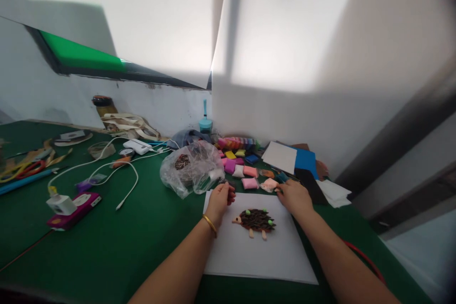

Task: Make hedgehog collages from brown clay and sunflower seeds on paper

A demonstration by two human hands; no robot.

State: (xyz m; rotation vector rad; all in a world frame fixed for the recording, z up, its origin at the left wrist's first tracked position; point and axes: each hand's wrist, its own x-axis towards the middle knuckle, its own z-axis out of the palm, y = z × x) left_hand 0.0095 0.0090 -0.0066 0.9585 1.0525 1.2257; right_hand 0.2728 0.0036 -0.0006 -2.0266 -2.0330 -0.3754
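A hedgehog picture (255,221) with a peach face and feet, dark spiky pieces on its back and light green balls lies on a white sheet (256,261). My left hand (221,198) rests at the sheet's upper left, fingers curled closed; whatever they may hold is hidden. At the sheet's upper right, my right hand (295,195) has its bent fingertips at the right edge of a packet of peach clay (269,185). Next to that packet lies a pink clay packet (250,183). A dark teal piece (281,177) sits just beyond the right fingers.
Behind my left hand is a clear plastic bag (192,168) with dark spiky pieces. Several coloured clay packets (230,166) lie farther back. White cables (133,166), a magenta power strip (74,211) and scissors (33,168) occupy the left. Card sheets (280,156) lie back right.
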